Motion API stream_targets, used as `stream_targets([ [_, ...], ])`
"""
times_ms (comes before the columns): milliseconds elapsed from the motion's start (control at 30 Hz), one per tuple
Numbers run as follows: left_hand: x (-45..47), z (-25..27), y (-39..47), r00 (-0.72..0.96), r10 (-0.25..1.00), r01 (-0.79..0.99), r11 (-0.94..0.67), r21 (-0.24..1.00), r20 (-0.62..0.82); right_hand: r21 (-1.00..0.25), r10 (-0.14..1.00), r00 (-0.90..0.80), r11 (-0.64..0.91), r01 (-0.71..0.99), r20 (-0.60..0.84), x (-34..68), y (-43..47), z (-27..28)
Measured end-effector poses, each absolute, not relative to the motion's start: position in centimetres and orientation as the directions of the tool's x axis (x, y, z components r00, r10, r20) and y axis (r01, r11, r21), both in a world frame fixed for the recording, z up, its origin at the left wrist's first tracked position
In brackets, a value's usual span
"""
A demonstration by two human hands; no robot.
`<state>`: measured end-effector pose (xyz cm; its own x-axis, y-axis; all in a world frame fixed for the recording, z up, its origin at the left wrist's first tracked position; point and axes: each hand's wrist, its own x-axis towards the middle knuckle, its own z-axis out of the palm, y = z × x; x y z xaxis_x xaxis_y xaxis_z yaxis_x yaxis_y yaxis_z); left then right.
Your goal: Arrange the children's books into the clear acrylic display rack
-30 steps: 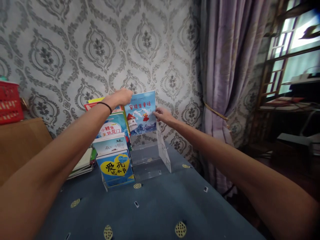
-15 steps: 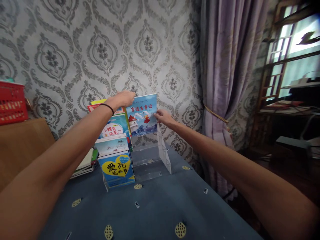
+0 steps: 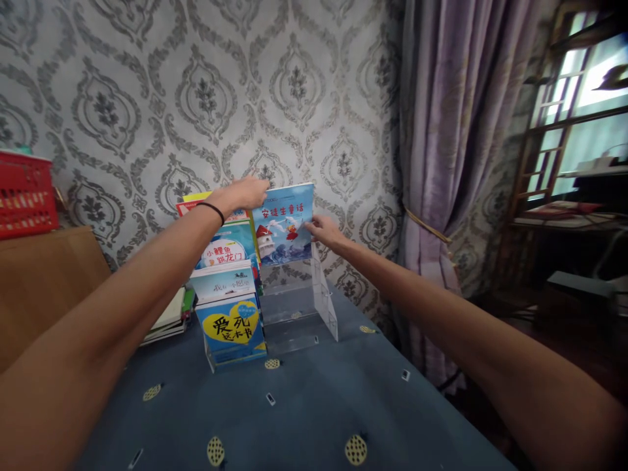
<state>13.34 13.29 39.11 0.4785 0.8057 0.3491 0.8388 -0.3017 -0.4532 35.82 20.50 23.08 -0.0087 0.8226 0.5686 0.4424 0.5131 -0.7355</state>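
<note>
A blue picture book (image 3: 285,226) with red title characters stands in the back tier of a clear tiered book rack (image 3: 324,301), on its right side. My left hand (image 3: 246,192) is closed at the book's upper left corner, its fingertips partly hidden. At the right edge, my right hand (image 3: 324,233) pinches the same book between thumb and fingers. Left of it, several books fill the rack's tiers, among them a blue book with a yellow heart (image 3: 234,330), a pale-blue one (image 3: 228,282) and a teal one (image 3: 220,248). My left forearm crosses in front of some of them.
The rack stands on a blue tablecloth (image 3: 314,405) with pineapple prints. Behind my left arm lies a stack of books (image 3: 169,317). A red basket (image 3: 24,195) sits on a wooden box (image 3: 49,281) at left. Patterned wall and a purple curtain (image 3: 441,131) stand behind.
The whole view has shifted slightly, so everything appears a little further right. Both hands keep their places on the blue book, which shows no clear movement relative to the rack.
</note>
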Motion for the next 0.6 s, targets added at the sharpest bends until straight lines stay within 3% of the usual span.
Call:
stream_targets([
  [333, 13.0, 38.5, 12.1, 0.495, 0.789, 0.83, -0.306, -0.465, 0.364, -0.751, 0.821, -0.017, 0.531, 0.393, 0.571, 35.4, 20.0, 22.5],
  [600, 11.9, 38.3, 13.3, 0.542, 0.744, 0.827, -0.389, -0.406, 0.392, -0.748, 0.809, 0.011, 0.537, 0.391, 0.587, 35.3, 20.4, 22.1],
])
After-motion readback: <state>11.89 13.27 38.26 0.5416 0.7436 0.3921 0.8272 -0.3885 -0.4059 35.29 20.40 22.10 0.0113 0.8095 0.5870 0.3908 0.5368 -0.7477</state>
